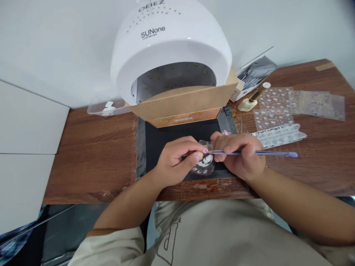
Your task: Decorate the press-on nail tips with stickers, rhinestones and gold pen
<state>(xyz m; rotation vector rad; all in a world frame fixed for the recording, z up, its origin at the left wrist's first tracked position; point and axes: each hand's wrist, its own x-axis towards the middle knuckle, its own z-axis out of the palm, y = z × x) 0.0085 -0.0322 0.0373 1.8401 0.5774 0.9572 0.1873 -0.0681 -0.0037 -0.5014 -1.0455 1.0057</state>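
Note:
My left hand (177,157) is closed in a pinch on a small pink jewelled piece (205,150), perhaps a false nail; its shape is mostly hidden by the fingertips. My right hand (245,151) grips slim purple-blue tweezers (274,153), whose metal tips touch or nearly touch the pink piece. Under both hands lies a clear sheet (212,168) bearing a white patch (205,161) and several pink gems (200,171). A glittering pink cluster (226,132) shows at the right hand's far fingers; whether it is worn or lies behind them I cannot tell.
A white nail lamp (172,48) stands behind a cardboard box (183,101) on a black mat (158,147). To the right are a polish bottle (248,104), sticker sheets (274,107), a clear gem case (280,136) and a box of packets (255,74). A clear tray (95,108) sits left.

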